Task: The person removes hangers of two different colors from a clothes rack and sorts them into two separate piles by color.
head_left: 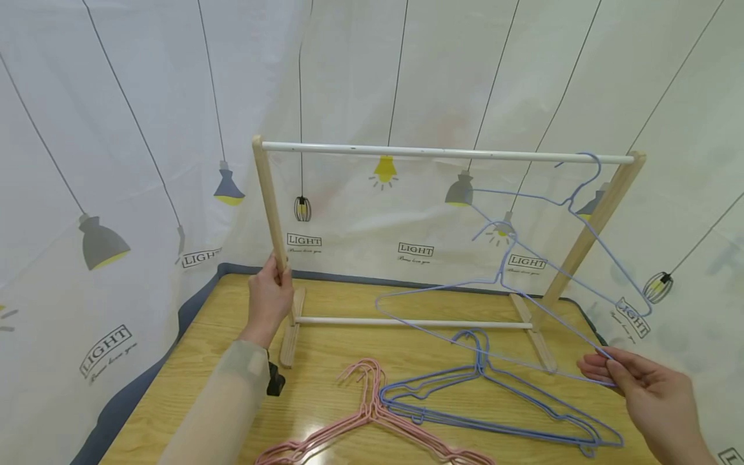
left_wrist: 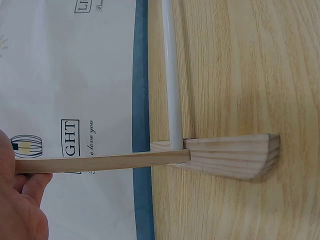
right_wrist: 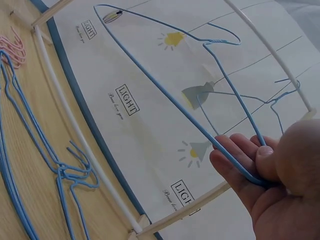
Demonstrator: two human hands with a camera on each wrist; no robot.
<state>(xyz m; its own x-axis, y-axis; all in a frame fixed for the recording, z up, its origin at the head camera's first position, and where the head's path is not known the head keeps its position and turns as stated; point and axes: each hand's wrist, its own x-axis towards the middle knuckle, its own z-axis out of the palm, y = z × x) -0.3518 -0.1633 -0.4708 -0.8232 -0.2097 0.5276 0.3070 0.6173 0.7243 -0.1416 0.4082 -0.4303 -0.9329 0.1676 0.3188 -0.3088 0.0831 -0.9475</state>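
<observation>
My left hand grips the left wooden post of a small clothes rack, low on the upright. With thumb and fingers, my right hand pinches the right corner of a blue wire hanger, held up in front of the rack with its hook pointing up and left. Another blue hanger hangs by its hook from the right end of the rack's white top bar. In the left wrist view, the fingers lie round the post above its wooden foot.
A stack of blue hangers lies on the wooden table, beside several pink hangers at the near edge. The rack's lower white bar runs behind them. A printed curtain surrounds the table's back and sides.
</observation>
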